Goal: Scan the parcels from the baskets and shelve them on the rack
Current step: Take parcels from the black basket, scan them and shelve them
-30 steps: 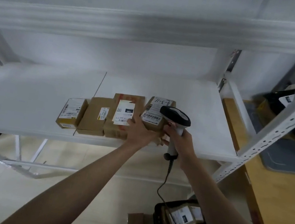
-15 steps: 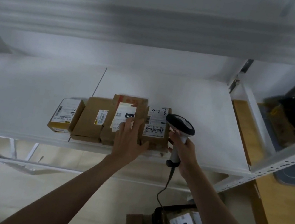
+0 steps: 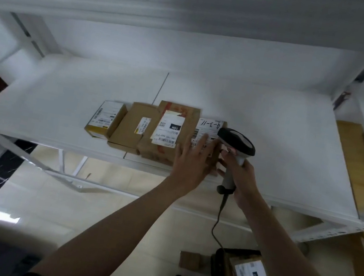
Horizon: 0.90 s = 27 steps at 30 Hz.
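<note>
Seen from the head view: 4 cardboard parcels in a row along the front edge of the white rack shelf (image 3: 273,139), each touching its neighbour. From left: small yellow-trimmed box (image 3: 105,119), plain brown box (image 3: 133,126), larger box with a white label and red markings (image 3: 172,131), then the parcel marked "4-3-11" (image 3: 211,124) at the right end. Left hand (image 3: 192,161) laid flat on that last parcel, fingers (image 3: 202,141) straight and slightly spread, pressing on its label beside the larger box. Right hand (image 3: 241,180) just right of the same parcel, fingers curled tight round the handle of the grey barcode scanner (image 3: 236,142), head of the scanner over the parcel's right edge, cable (image 3: 219,217) hanging down from the handle. Below, at lower right, a black basket (image 3: 217,263) on the floor holding more labelled parcels (image 3: 249,275). Small brown box (image 3: 189,260) on the pale floor just left of the basket.
</note>
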Tool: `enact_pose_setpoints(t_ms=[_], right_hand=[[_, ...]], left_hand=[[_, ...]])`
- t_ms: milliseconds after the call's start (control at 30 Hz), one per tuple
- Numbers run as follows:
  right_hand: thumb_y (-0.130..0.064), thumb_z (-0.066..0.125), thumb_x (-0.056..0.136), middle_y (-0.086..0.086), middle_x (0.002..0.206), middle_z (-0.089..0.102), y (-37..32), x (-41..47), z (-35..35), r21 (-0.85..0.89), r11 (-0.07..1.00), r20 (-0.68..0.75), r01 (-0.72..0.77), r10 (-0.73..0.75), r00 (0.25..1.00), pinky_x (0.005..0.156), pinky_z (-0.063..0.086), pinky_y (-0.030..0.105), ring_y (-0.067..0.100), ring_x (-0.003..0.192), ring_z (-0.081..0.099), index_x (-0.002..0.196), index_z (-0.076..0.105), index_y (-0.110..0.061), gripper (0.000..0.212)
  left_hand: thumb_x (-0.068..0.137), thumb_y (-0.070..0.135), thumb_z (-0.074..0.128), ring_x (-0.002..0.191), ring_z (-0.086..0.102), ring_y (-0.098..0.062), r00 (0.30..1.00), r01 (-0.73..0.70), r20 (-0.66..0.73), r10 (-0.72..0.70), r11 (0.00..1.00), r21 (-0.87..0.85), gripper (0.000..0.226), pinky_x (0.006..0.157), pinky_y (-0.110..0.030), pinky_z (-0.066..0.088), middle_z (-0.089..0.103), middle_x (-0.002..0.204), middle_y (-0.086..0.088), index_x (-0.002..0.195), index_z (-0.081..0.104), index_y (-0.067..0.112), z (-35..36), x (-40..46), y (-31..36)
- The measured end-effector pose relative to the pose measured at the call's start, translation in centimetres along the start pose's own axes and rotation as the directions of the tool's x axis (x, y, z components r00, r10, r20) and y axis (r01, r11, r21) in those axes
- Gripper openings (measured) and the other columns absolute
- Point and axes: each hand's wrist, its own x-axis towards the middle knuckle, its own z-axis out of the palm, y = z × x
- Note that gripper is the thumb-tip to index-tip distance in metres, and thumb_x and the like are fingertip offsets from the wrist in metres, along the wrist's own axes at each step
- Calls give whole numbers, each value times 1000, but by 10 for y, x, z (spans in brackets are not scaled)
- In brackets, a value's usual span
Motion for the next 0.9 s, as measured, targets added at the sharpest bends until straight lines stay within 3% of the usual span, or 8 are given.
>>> enact_pose_setpoints(t_ms=[133, 233, 333, 433, 633, 800, 900], right_hand=[[-21, 70, 95, 4, 108, 78, 1, -2, 7, 40, 999, 24, -7, 6, 1000, 97, 57, 51, 25, 102, 74, 115, 70, -19, 20], [-20, 71, 95, 7, 111, 77, 2, -2, 11, 38, 999, 36, -24, 23, 999, 100, 54, 53, 28, 107, 72, 118, 70, -14, 24], [-22, 72, 94, 8, 110, 77, 1, -2, 18, 13, 999, 28, -40, 40, 999, 99, 55, 52, 28, 107, 71, 112, 71, -17, 19], [-21, 73, 93, 6, 112, 76, 2, -2, 24, 26, 999, 19, -47, 47, 999, 95, 58, 43, 22, 106, 72, 112, 70, -19, 20], [-21, 76, 90, 8, 116, 75, 4, -8, 19, 38, 998, 13, -56, 56, 998, 91, 58, 40, 23, 106, 73, 122, 67, -12, 34], [-17, 73, 92, 8, 114, 76, 4, -19, 7, 22, 998, 11, -53, 53, 999, 92, 57, 40, 25, 104, 74, 116, 70, -12, 25], [-16, 72, 93, 9, 112, 77, 4, -28, -1, 1, 999, 5, -44, 44, 999, 91, 58, 41, 28, 102, 74, 113, 70, -13, 21]], left_hand=[[91, 58, 59, 150, 21, -40, 999, 51, -14, -51, 999, 15, 76, 113, -64, 29, 27, 163, -2, 155, 27, 34, -3, 3, -2], [93, 52, 60, 142, 30, -43, 997, 75, -27, -74, 997, 11, 69, 102, -61, 44, 32, 156, -6, 153, 27, 39, -4, 5, -4], [94, 46, 63, 136, 34, -42, 996, 85, -22, -84, 996, 34, 71, 98, -59, 48, 30, 153, -9, 153, 24, 42, -5, 5, -12], [93, 45, 65, 136, 32, -44, 993, 117, 6, -117, 992, 53, 78, 98, -61, 46, 28, 153, -12, 155, 18, 43, -8, 6, -26], [99, 42, 58, 139, 26, -45, 974, 210, 58, -217, 971, 111, 74, 103, -66, 41, 21, 155, -12, 157, 13, 41, -20, 12, -69], [102, 37, 52, 143, 21, -46, 964, 238, 97, -247, 967, 89, 70, 110, -68, 31, 15, 158, -11, 158, 10, 42, -28, 17, -100], [100, 32, 55, 149, 9, -47, 963, 255, 61, -261, 963, 87, 76, 116, -68, 17, 9, 164, -12, 159, 9, 38, -29, 13, -96]])
